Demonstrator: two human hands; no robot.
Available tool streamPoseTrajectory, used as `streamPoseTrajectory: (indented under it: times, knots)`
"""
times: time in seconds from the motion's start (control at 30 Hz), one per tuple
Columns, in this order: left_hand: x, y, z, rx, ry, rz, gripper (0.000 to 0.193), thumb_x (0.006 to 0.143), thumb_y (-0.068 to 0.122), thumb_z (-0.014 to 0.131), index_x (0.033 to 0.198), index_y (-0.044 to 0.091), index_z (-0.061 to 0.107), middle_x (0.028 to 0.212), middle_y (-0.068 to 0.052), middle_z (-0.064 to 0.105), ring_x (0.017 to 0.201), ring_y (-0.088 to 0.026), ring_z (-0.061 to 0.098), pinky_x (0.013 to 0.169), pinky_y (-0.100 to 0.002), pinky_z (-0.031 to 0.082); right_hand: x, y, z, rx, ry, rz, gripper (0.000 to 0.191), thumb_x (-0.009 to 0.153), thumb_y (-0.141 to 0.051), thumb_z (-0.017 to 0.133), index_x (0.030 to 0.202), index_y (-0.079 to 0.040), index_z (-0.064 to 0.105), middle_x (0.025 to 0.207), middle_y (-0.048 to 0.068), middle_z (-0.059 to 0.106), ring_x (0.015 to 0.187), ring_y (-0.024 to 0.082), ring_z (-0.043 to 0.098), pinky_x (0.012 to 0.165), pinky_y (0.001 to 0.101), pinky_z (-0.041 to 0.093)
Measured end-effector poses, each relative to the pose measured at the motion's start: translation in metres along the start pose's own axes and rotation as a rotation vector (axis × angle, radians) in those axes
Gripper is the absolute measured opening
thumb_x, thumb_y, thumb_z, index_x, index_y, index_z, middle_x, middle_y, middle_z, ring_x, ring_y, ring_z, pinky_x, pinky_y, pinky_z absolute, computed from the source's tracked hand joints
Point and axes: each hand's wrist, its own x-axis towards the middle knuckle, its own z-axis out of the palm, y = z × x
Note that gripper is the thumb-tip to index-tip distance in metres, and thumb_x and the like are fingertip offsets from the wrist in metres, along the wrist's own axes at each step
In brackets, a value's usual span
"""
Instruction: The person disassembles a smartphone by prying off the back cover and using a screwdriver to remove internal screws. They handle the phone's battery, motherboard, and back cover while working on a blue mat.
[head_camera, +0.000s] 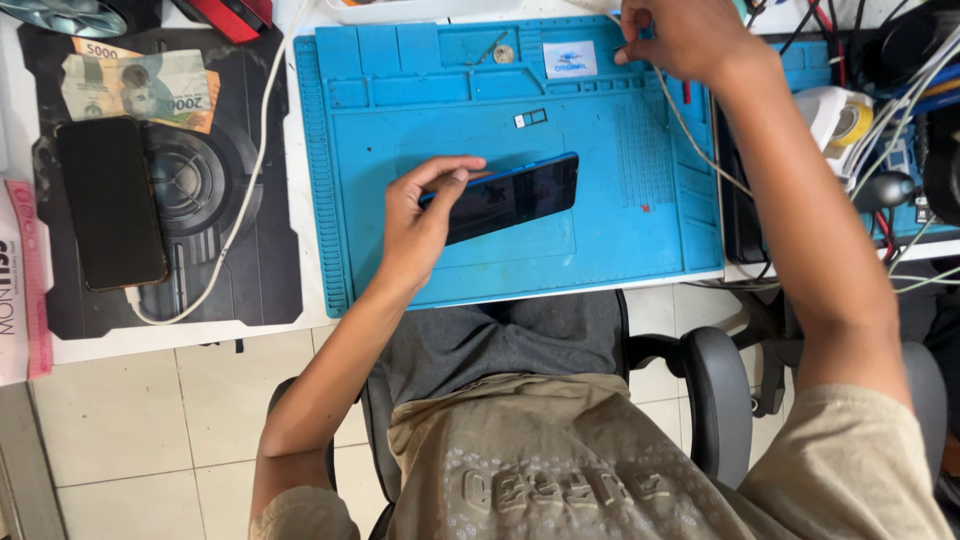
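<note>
My left hand (418, 215) grips the left end of a dark smartphone with a blue edge (515, 196), which lies screen up on the blue work mat (620, 230). My right hand (680, 38) reaches to the far edge of the mat, fingers curled near a white cable (690, 130) that runs under my forearm. Whether the fingers pinch the cable, I cannot tell. A small SIM tray (530, 119) lies on the mat beyond the phone. A small round metal part (503, 54) sits in a far compartment.
A second black phone (110, 203) lies on a black mat (255, 240) at the left, with a white cable (250, 180) and banknotes (140, 88) beside it. Tape rolls (845, 118) and tangled wires (915, 100) crowd the right. An office chair armrest (715, 390) is below the table edge.
</note>
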Motion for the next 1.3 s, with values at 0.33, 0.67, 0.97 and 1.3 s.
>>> streamPoseTrajectory:
  times: [0.33,0.67,0.97,1.3]
  knots:
    - [-0.006,0.008,0.007,0.038,-0.104,0.076,0.021,0.106,0.006,0.056,0.116,-0.002,0.072,0.109,-0.012,0.080,0.106,-0.016,0.076,0.092,-0.025,0.056,-0.097,-0.080,0.013,0.637,0.138,-0.148,0.023,0.092,0.006,0.078,0.111,-0.006,0.078,0.104,0.012,0.070,0.098,0.021,0.070,0.084,0.0308,0.056]
    - [-0.008,0.013,0.007,0.074,-0.144,0.129,0.020,0.104,-0.001,0.055,0.113,-0.003,0.072,0.109,-0.014,0.078,0.111,-0.024,0.077,0.094,-0.029,0.058,-0.117,-0.096,0.019,0.719,0.285,-0.017,0.012,0.098,0.003,0.078,0.109,-0.001,0.076,0.107,0.011,0.071,0.096,0.019,0.073,0.084,0.0286,0.061]
    - [-0.008,0.012,0.007,0.083,-0.145,0.132,0.020,0.104,-0.002,0.054,0.113,-0.002,0.072,0.109,-0.013,0.079,0.111,-0.024,0.077,0.094,-0.029,0.058,-0.113,-0.097,0.022,0.637,0.294,-0.044,0.010,0.095,0.003,0.079,0.105,-0.001,0.077,0.101,0.012,0.074,0.091,0.020,0.073,0.079,0.0288,0.058]
    - [-0.009,0.014,0.008,0.082,-0.145,0.127,0.020,0.104,-0.002,0.054,0.112,-0.002,0.073,0.109,-0.013,0.079,0.111,-0.023,0.077,0.094,-0.029,0.058,-0.114,-0.096,0.022,0.667,0.289,-0.029,0.010,0.096,0.003,0.079,0.104,0.000,0.077,0.101,0.012,0.074,0.092,0.020,0.073,0.079,0.0288,0.058]
